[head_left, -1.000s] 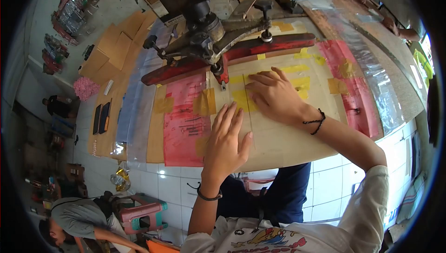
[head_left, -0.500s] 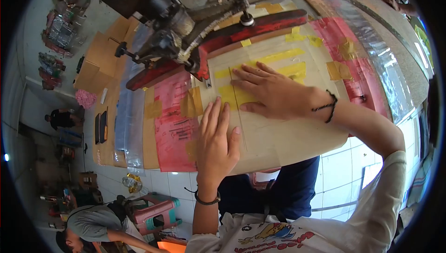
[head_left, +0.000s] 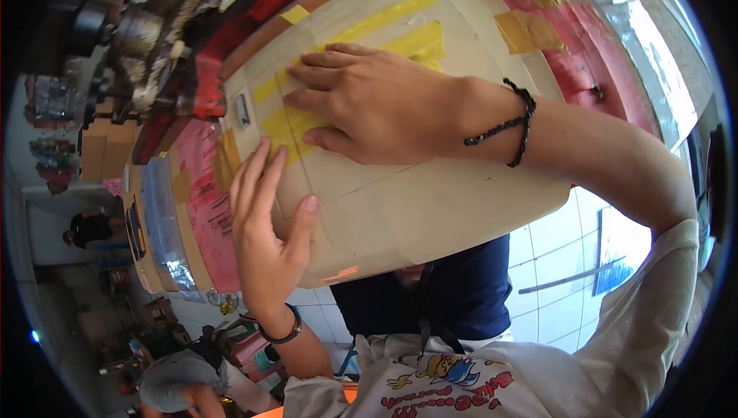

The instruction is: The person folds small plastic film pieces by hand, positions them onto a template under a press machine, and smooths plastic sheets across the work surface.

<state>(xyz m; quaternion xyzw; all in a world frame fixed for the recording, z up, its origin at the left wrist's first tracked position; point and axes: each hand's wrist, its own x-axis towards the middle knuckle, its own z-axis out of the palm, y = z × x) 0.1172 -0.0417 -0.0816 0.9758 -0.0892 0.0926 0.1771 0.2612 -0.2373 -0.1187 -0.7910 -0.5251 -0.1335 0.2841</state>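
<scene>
My right hand [head_left: 377, 99] lies palm down with fingers stretched over yellow tape strips [head_left: 388, 18] on a beige board [head_left: 400, 218]. Beside it, my left hand [head_left: 269, 226] rests at the board's left edge, fingers extended and thumb apart. Neither hand grips anything that I can see. A thin dark line runs down the board between the hands; whether it is a mark or a clear sheet's edge, I cannot tell. Just above the left fingertips is a small metal piece [head_left: 243, 111] on the board.
A machine [head_left: 142, 41] with a red bar [head_left: 207, 87] stands at the upper left, close to the board. Pink sheeting [head_left: 207, 203] and brown tape [head_left: 529, 31] border the board. Another person [head_left: 181, 379] bends over at the lower left; one more person [head_left: 91, 227] is farther back.
My view has moved closer to the board and shifted, so the machine now sits farther left. Both hands stay flat on the board in nearly the same places.
</scene>
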